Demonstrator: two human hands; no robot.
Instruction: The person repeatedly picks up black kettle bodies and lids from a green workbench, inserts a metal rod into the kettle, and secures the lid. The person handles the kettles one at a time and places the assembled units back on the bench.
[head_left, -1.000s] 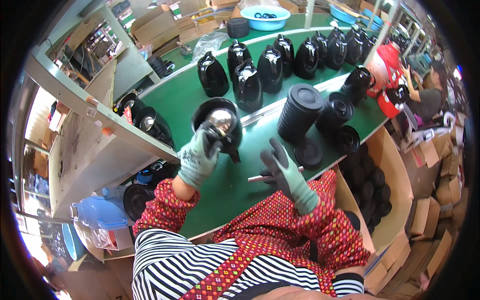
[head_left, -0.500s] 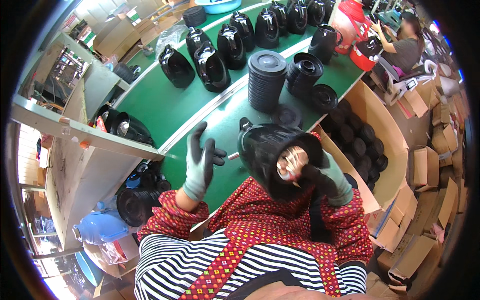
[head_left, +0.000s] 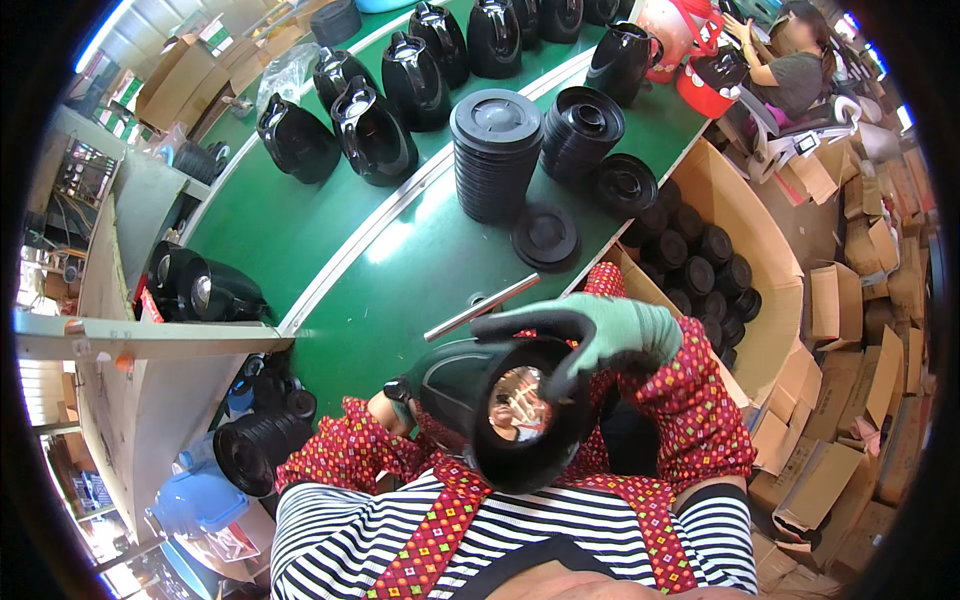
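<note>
A glossy black jug (head_left: 445, 385) lies tilted over my lap, its wide round opening turned up toward me. Inside the opening a shiny, mirror-like round surface (head_left: 520, 405) shows. My right hand (head_left: 600, 340), in a green glove with black palm and fingers, grips the opening's upper rim, with one finger or thumb bent into it. Of my left arm only the wrist (head_left: 388, 412) shows beside the jug; the hand and fingers are hidden behind it. On the green table (head_left: 370, 310) just beyond lie a metal rod (head_left: 480, 307) and a flat black round lid (head_left: 546, 238).
Stacks of black round lids (head_left: 497, 150) stand on the table, with several black jugs (head_left: 372, 130) behind them. At the right is a cardboard box (head_left: 765, 225) of black round parts. A blue container (head_left: 205, 487) sits lower left. A person (head_left: 795, 65) works at the far right.
The jug has come down and left, closer to my body. My right hand has shifted to its upper rim. My open left hand has dropped behind the jug. The rod is now fully in view.
</note>
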